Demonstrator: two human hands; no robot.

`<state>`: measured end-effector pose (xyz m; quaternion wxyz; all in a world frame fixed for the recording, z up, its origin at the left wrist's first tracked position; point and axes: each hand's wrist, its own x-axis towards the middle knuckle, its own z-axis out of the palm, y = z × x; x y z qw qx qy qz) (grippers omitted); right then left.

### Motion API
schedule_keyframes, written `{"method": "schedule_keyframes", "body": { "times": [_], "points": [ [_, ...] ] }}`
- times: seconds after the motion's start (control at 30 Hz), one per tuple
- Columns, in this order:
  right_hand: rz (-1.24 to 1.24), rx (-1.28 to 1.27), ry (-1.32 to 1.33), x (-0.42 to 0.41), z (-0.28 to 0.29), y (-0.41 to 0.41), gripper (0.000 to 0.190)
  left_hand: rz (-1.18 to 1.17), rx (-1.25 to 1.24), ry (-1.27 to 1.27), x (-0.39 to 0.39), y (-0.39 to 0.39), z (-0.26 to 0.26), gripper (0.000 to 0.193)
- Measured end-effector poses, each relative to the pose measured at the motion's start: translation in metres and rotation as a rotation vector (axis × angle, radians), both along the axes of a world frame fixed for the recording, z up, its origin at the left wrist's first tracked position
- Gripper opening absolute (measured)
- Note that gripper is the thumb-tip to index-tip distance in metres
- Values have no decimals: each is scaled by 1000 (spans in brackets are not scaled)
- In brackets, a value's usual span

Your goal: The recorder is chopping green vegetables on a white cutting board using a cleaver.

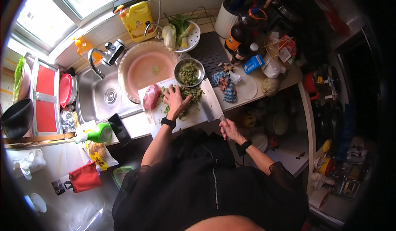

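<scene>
My right hand (230, 130) grips the handle of a wide cleaver (212, 104), whose blade lies at the right end of a white cutting board (193, 119). My left hand (175, 100) is spread, fingers apart, on a heap of chopped greens (194, 94) on that board. At the board's left end sits a piece of raw pink meat (151, 97), just left of my fingers. Beyond the board stands a steel bowl (202, 72) with more chopped green filling (189, 73) in it. Whether the blade touches the greens, I cannot tell.
Left of the board are a steel sink (89, 88), a big basin of water (126, 64), a black phone (119, 129) and a green spray bottle (100, 132) at the counter edge. To the right lie a blue-and-white cloth (229, 93) and a blue carton (253, 64). A colander (194, 34) holds vegetables.
</scene>
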<state>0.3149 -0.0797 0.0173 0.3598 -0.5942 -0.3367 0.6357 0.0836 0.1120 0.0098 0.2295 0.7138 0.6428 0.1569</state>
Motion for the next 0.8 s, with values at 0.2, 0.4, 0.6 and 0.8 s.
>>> {"method": "schedule_keyframes", "body": {
  "times": [0.2,0.4,0.6,0.8],
  "points": [
    [19,-8,-34,-5,7,-1,31,-70,-47,24,7,7,7,77],
    [89,33,-130,-8,10,-5,33,-139,-59,-17,10,11,10,75],
    [170,340,-580,-21,33,-4,27,-170,-79,13,5,15,13,76],
    [244,511,-868,-35,63,-3,23,-255,-144,-48,-10,21,17,81]
  ]
}}
